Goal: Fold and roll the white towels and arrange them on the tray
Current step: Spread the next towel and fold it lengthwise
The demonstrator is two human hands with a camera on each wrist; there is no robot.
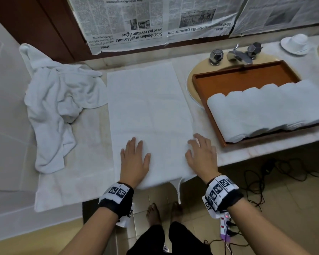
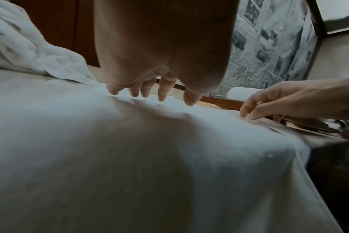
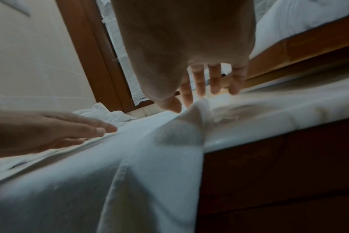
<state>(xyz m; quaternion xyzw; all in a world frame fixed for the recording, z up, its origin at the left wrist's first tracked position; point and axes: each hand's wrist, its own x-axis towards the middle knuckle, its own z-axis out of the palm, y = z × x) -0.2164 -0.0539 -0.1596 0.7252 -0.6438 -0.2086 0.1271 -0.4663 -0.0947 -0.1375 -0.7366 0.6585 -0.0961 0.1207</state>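
A white towel (image 1: 147,109) lies spread flat lengthwise on the marble counter, its near end hanging over the front edge. My left hand (image 1: 134,159) rests flat on the towel's near part (image 2: 130,141), fingers straight. At the towel's right border my right hand (image 1: 201,155) lies with spread fingers, its fingertips (image 3: 199,88) just above a small raised fold (image 3: 201,107). To the right a brown wooden tray (image 1: 234,80) holds several rolled white towels (image 1: 265,111) in a row along its near side.
A crumpled heap of white towels (image 1: 57,107) lies on the counter's left. Behind the tray stand a chrome faucet (image 1: 238,54) and a sink rim (image 1: 190,83). An upturned white cup on a saucer (image 1: 296,43) is far right. Cables (image 1: 265,173) lie on the floor.
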